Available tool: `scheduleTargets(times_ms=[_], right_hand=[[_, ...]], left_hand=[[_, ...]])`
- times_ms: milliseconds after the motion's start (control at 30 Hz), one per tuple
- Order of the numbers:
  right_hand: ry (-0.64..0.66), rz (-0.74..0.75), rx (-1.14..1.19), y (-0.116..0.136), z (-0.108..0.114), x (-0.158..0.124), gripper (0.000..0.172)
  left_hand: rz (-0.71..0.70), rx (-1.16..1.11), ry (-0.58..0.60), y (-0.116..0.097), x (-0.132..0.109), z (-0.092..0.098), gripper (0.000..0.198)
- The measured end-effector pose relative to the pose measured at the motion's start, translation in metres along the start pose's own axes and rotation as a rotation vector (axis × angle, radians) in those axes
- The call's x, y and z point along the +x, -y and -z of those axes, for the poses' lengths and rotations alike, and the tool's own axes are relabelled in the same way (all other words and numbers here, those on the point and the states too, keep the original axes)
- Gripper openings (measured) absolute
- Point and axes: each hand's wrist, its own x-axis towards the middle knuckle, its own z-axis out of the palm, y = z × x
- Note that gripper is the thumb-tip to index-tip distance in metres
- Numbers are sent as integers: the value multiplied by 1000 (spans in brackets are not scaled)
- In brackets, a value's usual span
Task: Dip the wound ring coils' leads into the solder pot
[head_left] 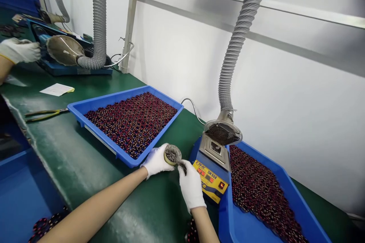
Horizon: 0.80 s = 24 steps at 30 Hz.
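Head view: landmark, yellow-fronted machine (210, 182)
Left hand (157, 161): grasping small cup (168, 159), just left of machine
Right hand (192, 186): gripping dark tool (183, 167), tip at cup's mouth
Blue tray (124, 156): left of machine, holds patterned dark parts (137, 121)
Second tray (245, 224): right beside machine

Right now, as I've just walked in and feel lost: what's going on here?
At a green bench, a person's gloved left hand holds a small cup while the right hand holds a thin tool, its type unclear, at the cup's mouth. Beside the right hand stands a blue and yellow machine, with a blue tray of small dark pieces on its right. At far left, a co-worker's gloved hand is near a round hood.
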Motion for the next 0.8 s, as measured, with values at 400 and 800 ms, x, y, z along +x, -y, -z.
scheduleTargets(times_ms=[400,800], right_hand=[[168,21,-280,-1,11,-4,38],[219,76,-371,-14,34,-21,41]], left_hand=[[0,-10,32,2,1,-1,33],[-1,20,1,6,3,-5,33]])
